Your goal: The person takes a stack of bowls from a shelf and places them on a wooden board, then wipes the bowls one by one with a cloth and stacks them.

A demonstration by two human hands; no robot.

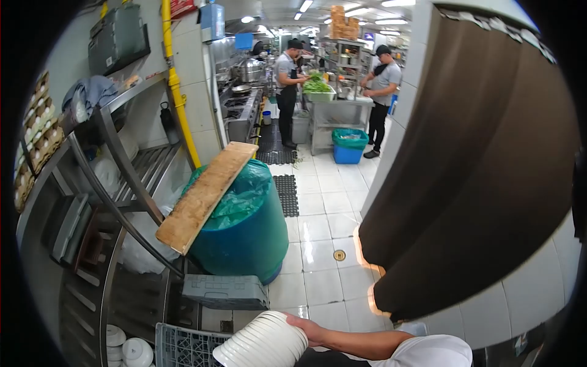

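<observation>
A tilted stack of nested white bowls (263,342) is at the bottom centre of the head view. My right hand (306,329) grips its upper right end, the arm reaching in from a white sleeve on the right. My left hand does not show; the stack may be covering it. Just left of the bowls is a grey plastic crate (183,345) with open slots. More white bowls (137,353) sit in piles at the lower left.
A wooden board (208,196) lies across a big blue-green bin (257,238) lined with a green bag. A grey crate (225,290) is beside it. Metal shelving (131,177) lines the left, a brown curtain (471,165) the right. Two people work farther back.
</observation>
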